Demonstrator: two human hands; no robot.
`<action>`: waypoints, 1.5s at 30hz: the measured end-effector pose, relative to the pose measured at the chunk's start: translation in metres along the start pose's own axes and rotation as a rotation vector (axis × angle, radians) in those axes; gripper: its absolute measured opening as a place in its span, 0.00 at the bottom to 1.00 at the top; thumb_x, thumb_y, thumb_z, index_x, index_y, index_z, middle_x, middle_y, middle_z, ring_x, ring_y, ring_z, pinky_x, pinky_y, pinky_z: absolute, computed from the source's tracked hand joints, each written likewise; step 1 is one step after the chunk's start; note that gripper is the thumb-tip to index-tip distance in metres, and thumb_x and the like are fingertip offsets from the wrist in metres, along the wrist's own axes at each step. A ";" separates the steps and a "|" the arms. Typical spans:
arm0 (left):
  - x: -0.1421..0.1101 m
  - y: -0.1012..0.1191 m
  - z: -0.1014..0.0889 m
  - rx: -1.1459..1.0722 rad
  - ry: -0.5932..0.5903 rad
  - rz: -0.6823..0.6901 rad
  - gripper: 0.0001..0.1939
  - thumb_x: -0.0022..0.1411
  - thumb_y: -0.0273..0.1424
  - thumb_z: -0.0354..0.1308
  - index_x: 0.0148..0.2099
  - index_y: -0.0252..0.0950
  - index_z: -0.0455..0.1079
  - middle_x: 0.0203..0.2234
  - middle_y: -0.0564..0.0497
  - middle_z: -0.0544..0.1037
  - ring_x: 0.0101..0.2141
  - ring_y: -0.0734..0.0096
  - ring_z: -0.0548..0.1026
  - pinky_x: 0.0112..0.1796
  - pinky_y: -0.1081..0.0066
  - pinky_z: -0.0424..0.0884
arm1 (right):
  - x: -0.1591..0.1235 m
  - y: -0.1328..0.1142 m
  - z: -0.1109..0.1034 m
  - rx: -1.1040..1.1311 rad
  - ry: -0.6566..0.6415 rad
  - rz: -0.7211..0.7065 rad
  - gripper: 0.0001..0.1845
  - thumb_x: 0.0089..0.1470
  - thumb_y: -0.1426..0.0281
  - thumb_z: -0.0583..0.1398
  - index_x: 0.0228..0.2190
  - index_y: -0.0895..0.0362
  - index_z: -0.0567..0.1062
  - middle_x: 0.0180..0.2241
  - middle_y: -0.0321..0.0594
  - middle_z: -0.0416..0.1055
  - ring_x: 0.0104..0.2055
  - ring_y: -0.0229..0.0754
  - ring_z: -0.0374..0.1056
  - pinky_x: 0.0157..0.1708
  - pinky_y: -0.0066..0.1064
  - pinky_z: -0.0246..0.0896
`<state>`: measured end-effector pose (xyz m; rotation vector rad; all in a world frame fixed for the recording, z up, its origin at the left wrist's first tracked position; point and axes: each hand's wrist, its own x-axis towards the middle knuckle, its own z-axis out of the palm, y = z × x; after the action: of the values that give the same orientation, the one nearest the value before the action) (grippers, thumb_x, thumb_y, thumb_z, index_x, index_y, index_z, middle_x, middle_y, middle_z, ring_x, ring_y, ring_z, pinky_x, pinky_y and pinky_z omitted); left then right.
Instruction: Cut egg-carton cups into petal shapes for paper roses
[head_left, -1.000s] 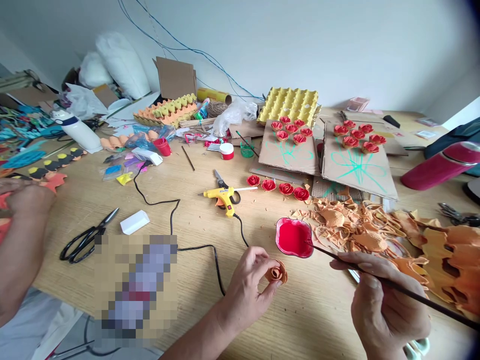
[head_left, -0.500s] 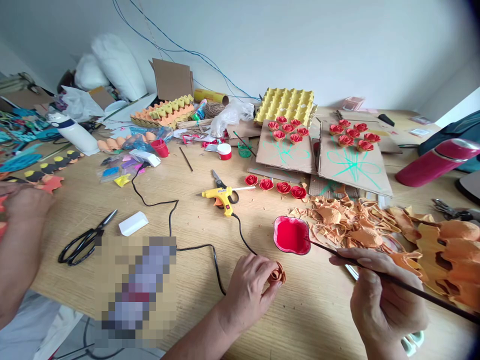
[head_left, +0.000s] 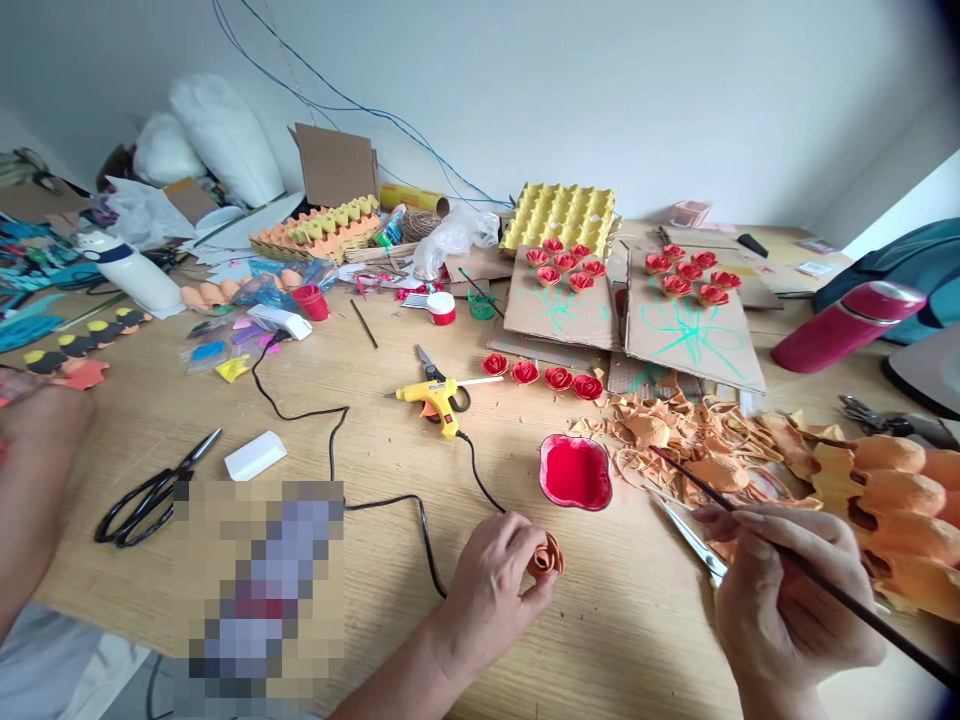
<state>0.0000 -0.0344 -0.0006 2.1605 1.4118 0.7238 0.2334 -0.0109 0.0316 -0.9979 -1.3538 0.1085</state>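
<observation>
My left hand (head_left: 499, 575) pinches an unpainted orange flower (head_left: 547, 556), made of curled egg-carton petals, just above the table. In my right hand (head_left: 802, 590) is a long dark paintbrush (head_left: 716, 497), gripped like a pen, its tip over orange scraps right of the paint. A small wavy-edged dish (head_left: 576, 472) of red paint sits between and beyond my hands. Behind it, several red-painted flowers (head_left: 558, 378) stand in a row. Partly under my right hand lie silver scissors (head_left: 697, 545).
A yellow glue gun (head_left: 439, 394) with a black cord lies mid-table. Orange carton scraps (head_left: 705, 440) heap up at the right. Two cardboard sheets (head_left: 694, 335) hold red flowers. Another person's arm (head_left: 37, 450) and black scissors (head_left: 154, 492) are at the left.
The brush tip has left the red paint dish and moved right and slightly up with my right hand, uncovering the silver scissors. My left hand keeps the flower.
</observation>
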 end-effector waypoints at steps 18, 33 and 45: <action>-0.004 -0.005 -0.001 -0.018 0.072 0.109 0.06 0.61 0.24 0.54 0.38 0.39 0.62 0.29 0.52 0.73 0.31 0.65 0.71 0.34 0.66 0.66 | -0.024 0.016 -0.072 -0.645 -0.006 0.156 0.07 0.61 0.66 0.57 0.37 0.55 0.73 0.31 0.39 0.70 0.32 0.43 0.68 0.37 0.34 0.63; 0.001 -0.007 -0.001 -0.352 0.036 -0.057 0.06 0.62 0.24 0.54 0.41 0.40 0.63 0.32 0.54 0.74 0.33 0.71 0.74 0.36 0.73 0.71 | -0.032 0.044 -0.100 -0.923 -0.350 -0.012 0.13 0.65 0.66 0.51 0.45 0.55 0.73 0.38 0.45 0.75 0.39 0.48 0.70 0.40 0.38 0.60; 0.001 -0.014 0.002 -0.323 0.008 0.002 0.05 0.62 0.25 0.54 0.40 0.40 0.65 0.31 0.53 0.75 0.31 0.71 0.74 0.35 0.73 0.71 | -0.029 0.039 -0.112 -1.019 -0.397 -0.084 0.16 0.66 0.66 0.50 0.49 0.55 0.72 0.42 0.45 0.77 0.41 0.48 0.71 0.42 0.39 0.57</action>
<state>-0.0078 -0.0285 -0.0107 1.9095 1.2022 0.8949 0.3377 -0.0642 -0.0037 -1.8214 -1.8541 -0.5268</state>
